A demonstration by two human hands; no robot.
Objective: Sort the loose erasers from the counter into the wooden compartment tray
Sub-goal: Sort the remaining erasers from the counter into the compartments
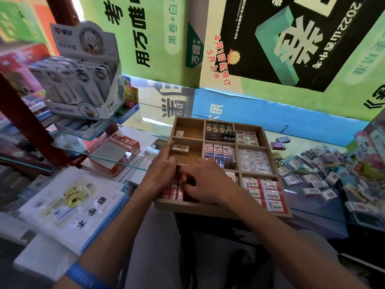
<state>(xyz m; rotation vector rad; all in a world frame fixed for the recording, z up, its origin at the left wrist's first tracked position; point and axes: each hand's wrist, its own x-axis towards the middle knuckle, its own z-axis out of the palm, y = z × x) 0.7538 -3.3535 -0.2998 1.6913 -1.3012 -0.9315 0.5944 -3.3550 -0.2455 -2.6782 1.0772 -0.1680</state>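
Note:
The wooden compartment tray (268,142) sits on the glass counter, most cells filled with rows of erasers. Both hands are over its near-left cell, where red-wrapped erasers (173,191) stand on end. My left hand (161,170) rests against the tray's left wall with its fingers curled down at the row. My right hand (203,184) reaches in from the right, fingertips pressed on the red erasers; what it pinches is hidden. A single white eraser (180,147) lies in the cell above, a smaller one (179,133) in the far-left cell. Loose erasers (325,170) are heaped at right.
A pile of notebooks (70,205) lies at the left, beside a red 2B box (116,151). A tilted display stand of carded pens (83,80) rises at the far left. Two loose erasers (279,142) lie just right of the tray. Posters cover the back wall.

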